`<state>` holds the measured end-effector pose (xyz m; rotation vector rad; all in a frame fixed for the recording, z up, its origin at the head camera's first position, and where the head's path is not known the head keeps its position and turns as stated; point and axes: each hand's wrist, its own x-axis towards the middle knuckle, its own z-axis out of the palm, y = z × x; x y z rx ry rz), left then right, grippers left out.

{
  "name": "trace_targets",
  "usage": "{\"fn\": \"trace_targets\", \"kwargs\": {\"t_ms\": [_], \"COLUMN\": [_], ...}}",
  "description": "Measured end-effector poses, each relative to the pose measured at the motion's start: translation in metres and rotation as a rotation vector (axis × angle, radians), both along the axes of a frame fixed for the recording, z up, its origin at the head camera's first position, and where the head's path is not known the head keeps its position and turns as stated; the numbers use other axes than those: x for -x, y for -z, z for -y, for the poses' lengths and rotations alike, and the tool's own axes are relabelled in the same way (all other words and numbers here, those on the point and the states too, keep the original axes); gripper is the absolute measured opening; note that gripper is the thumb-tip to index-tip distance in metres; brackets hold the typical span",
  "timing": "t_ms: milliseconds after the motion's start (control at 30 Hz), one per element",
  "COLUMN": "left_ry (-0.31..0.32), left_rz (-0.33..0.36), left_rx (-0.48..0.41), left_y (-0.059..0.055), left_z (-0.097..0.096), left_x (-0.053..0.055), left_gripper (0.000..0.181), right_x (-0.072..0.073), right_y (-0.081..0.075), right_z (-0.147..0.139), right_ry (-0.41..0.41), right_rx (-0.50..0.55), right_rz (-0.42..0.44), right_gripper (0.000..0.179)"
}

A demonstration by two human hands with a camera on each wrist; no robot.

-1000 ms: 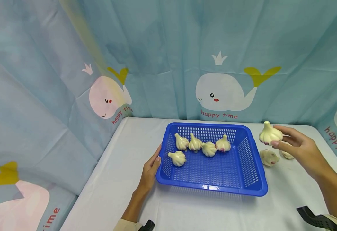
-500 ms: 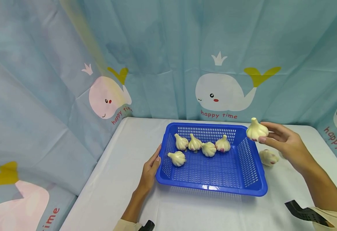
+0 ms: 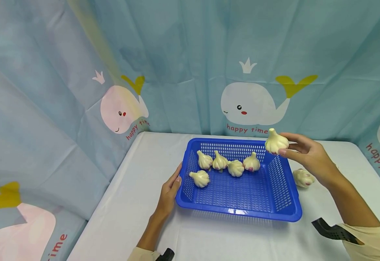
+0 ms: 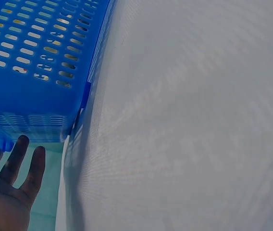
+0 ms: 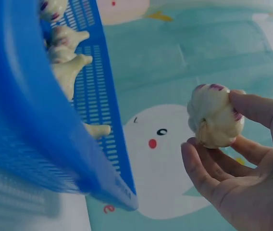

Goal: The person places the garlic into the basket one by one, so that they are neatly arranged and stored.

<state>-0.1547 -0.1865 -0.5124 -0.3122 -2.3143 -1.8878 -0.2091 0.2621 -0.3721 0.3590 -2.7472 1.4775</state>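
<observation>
a garlic bulb (image 3: 276,142) in my right hand (image 3: 311,155), a blue basket (image 3: 238,214) at my left hand (image 3: 167,194)

i pinch the garlic bulb between my right thumb and fingertips, its stem pointing up and a little purple showing near its base. in the head view it shows in front of the basket's far right corner; the right wrist view shows it apart from the basket. my left hand rests against the basket's left side, its fingers nearly straight and slightly spread.

inside the basket, four bulbs make a row toward the far side: the first bulb (image 3: 204,160) at the left, the second bulb (image 3: 220,160) just beside it, then the third bulb (image 3: 236,168), and the fourth bulb (image 3: 251,162) with a purple patch. the fifth bulb (image 3: 200,179) lies nearer me, its stem pointing left.

another bulb (image 3: 303,178) sits on the white-covered worktop (image 3: 209,243), just beside the basket's right side. behind the worktop hangs a blue-green curtain (image 3: 176,54) printed with a white whale (image 3: 248,103) and a pink whale (image 3: 119,108). a beige sleeve (image 3: 369,239) covers my right forearm.
</observation>
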Motion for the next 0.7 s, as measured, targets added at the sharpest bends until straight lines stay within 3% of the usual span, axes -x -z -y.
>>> {"fn": "trace_targets", "kwargs": {"t_ms": [400,700], "left_ry": [-0.011,0.003], "left_rz": [0.005,0.003], "left_rx": [0.011,0.005], "left_y": [-0.001,-0.001], "left_z": [-0.001,0.0], "left_x": [0.0,0.0], "left_gripper": [0.05,0.051], "right_x": [0.013,0.021], "right_y": [-0.014,-0.014], "right_z": [0.017,0.032], "right_ry": [-0.042,-0.061], "right_rx": [0.063,0.109], "right_rz": [-0.007,-0.021], "right_gripper": [0.061,0.055]}}
